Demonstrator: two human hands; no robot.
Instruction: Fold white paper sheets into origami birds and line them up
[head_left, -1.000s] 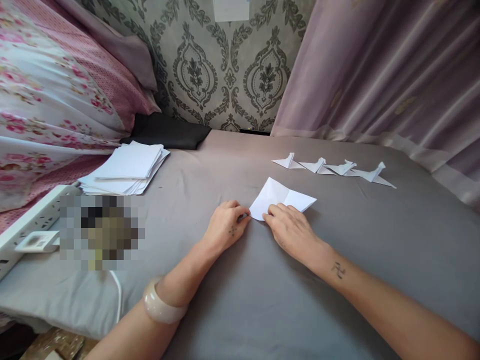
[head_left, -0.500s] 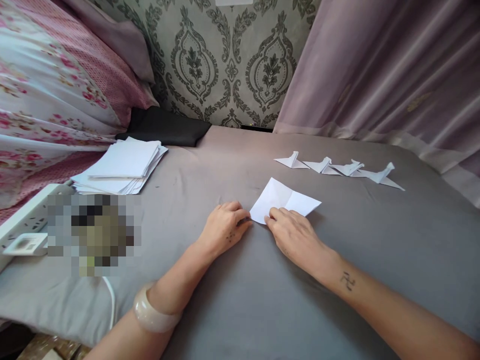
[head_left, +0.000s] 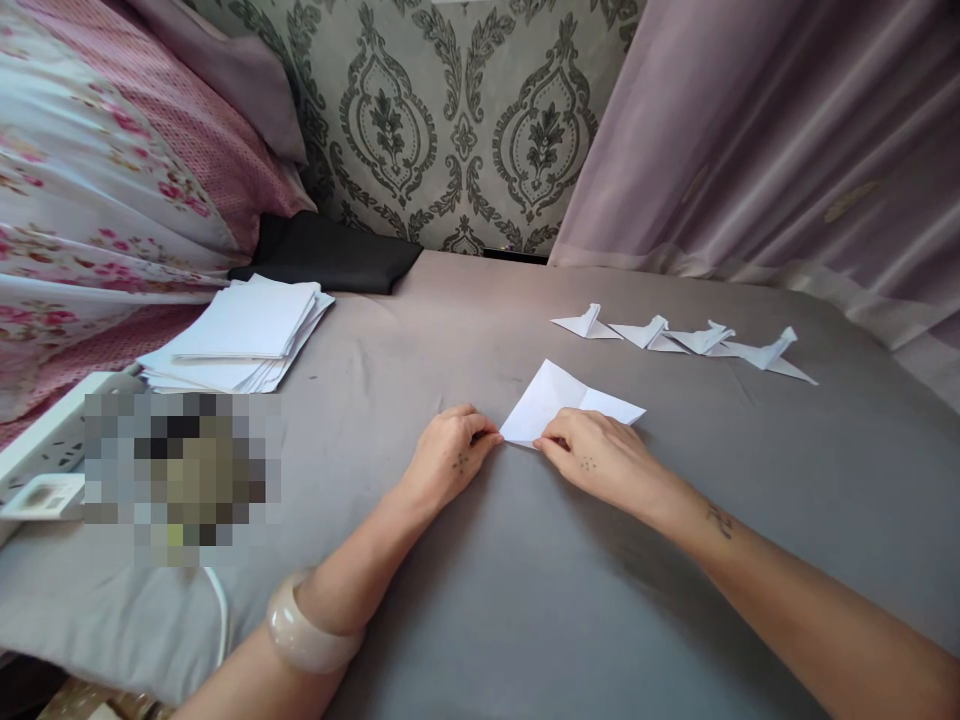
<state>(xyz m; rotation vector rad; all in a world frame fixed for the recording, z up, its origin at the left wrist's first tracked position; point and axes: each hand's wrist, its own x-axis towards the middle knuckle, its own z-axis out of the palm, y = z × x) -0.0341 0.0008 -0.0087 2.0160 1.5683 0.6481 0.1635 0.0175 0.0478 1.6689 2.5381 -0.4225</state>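
Near four origami (head_left: 706,341), two hands (head_left: 452,452) (head_left: 600,455) hold one sheet (head_left: 541,405).

Soft light | diffuse shadows beside forearms (head_left: 780,590) | pixelated patch (head_left: 196,468) left | edges stretched

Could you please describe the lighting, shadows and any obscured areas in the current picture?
Head view: soft light; a diffuse shadow on the grey cloth beside the right forearm; creases in the paper sheet read clearly; a pixelated block hides something beside the power strip.
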